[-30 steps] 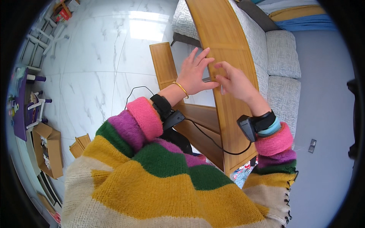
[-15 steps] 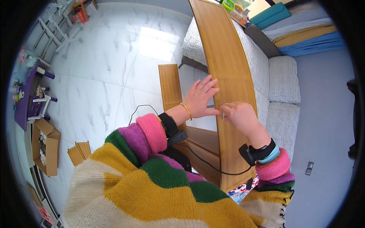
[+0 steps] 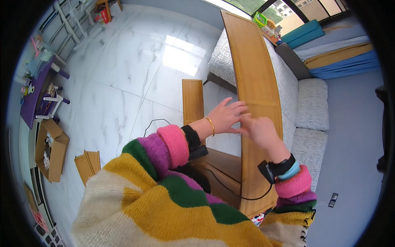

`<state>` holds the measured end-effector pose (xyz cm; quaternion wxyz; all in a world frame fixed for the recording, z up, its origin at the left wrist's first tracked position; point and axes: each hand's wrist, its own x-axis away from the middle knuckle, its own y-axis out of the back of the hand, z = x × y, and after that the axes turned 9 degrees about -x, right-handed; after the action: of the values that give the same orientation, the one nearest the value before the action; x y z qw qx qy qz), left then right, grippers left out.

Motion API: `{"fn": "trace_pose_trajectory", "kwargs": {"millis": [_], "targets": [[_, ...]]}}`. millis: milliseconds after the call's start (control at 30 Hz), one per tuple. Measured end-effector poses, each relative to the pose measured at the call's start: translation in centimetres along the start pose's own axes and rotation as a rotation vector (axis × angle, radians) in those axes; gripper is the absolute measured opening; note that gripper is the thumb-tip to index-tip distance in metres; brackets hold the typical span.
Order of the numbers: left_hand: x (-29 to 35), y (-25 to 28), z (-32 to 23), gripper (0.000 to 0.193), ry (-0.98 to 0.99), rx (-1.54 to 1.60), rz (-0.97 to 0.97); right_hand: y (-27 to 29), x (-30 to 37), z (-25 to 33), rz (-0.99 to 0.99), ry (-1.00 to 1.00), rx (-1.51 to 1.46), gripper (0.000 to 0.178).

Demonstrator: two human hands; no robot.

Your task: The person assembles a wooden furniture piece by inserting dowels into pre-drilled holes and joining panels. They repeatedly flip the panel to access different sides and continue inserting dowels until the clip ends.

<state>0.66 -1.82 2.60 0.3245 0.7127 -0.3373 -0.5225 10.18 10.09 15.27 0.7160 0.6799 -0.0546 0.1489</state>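
Observation:
A long brown wooden panel (image 3: 257,66) stretches away in front of me, its far end beside the sofa. My left hand (image 3: 222,118) reaches to the panel's left edge, fingers extended and thumb apart, holding nothing visible. Over the panel, close to that edge, my right hand (image 3: 263,132) has its fingers pinched together, tips meeting the left fingertips. Whatever it pinches is hidden and smeared by motion. Lower down, more wooden boards (image 3: 222,162) meet the long panel's left side, and a narrow board (image 3: 192,99) extends beyond them.
A grey fabric sofa (image 3: 311,103) runs along the right wall. At left, a cardboard box (image 3: 61,144) sits near a purple table (image 3: 35,96). Small wooden pieces (image 3: 87,164) lie on the marble-look floor (image 3: 123,78). A black cable (image 3: 230,190) hangs near my right wrist.
The view has shifted, so the panel and floor appear lower and farther right. My hands have drawn closer together, the right fingertips now meeting the left ones.

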Motion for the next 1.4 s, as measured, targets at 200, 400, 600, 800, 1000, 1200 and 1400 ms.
{"fn": "trace_pose_trajectory", "kwargs": {"millis": [200,400,600,800,1000,1200,1400], "targets": [[0.3,0.1,-0.2,0.069,0.028,0.039,-0.009,-1.0,-1.5,-2.7,0.040,-0.741,-1.141,0.022],[0.2,0.4,0.0,0.072,0.008,0.005,-0.020,-1.4,1.1,-2.9,-0.342,-0.115,-0.218,0.027],[-0.3,0.5,0.5,0.068,-0.042,0.085,-0.072,0.9,2.1,-3.8,-0.204,0.199,0.044,0.046],[-0.4,0.7,0.8,0.071,-0.051,0.188,-0.049,1.5,1.1,-3.9,0.089,0.158,0.232,0.040],[-0.4,0.8,0.5,0.072,-0.032,0.216,-0.029,-0.2,2.3,-1.4,0.224,-0.346,-0.287,0.044],[-0.4,0.5,0.8,0.071,-0.044,0.202,-0.053,-2.1,2.5,-0.2,0.164,-0.814,-1.195,0.042],[-0.6,0.2,0.8,0.068,-0.049,0.153,-0.066,-1.6,3.2,0.5,-0.249,-0.272,-0.286,0.019]]}}
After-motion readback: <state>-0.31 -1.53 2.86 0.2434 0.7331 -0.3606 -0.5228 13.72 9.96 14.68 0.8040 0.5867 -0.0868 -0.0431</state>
